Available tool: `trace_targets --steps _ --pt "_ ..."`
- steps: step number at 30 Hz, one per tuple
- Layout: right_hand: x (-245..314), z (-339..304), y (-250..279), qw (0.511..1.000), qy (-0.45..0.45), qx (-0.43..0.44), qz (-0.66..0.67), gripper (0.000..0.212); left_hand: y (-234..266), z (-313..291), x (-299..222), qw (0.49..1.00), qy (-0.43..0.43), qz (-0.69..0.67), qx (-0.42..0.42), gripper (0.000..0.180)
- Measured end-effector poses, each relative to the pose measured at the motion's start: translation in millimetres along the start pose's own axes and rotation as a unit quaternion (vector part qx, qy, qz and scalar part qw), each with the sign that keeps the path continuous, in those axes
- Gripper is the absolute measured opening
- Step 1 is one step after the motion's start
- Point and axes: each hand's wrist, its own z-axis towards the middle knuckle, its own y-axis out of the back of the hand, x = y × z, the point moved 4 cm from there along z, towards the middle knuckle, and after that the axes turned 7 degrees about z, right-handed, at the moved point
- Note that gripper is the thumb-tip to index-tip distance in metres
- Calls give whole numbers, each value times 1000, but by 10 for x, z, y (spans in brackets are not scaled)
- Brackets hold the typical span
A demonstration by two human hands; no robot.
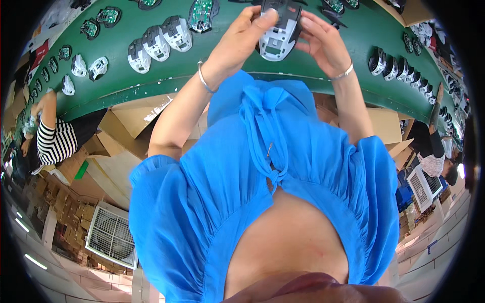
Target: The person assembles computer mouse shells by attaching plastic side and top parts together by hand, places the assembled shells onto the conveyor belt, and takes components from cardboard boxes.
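Observation:
Over the green bench, my left hand (242,40) grips a black and light-grey computer mouse shell (278,45), its thumb pressed on the upper part. My right hand (326,43) has its fingers bent around the shell's right edge; some fingertips are hidden by it. To the left of my left hand lie several similar grey and black mouse shells (160,41) side by side. A black mouse base with a green circuit board (202,15) sits close beyond that hand.
On the green bench (116,83) a row of mouse shells (399,69) stands at the right, and more circuit-board bases (108,16) lie far left. Cardboard boxes (118,136) are below the bench edge. A person in a striped top (58,141) works at left, another person (427,146) at right.

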Motion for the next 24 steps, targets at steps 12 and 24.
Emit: trace_targets --steps 12,24 --pt "349 -401 2534 923 235 -303 21 21 103 -274 597 948 -36 317 10 45" --pt "351 -579 3537 514 35 -559 -650 59 1765 -535 255 604 -97 679 -406 57"
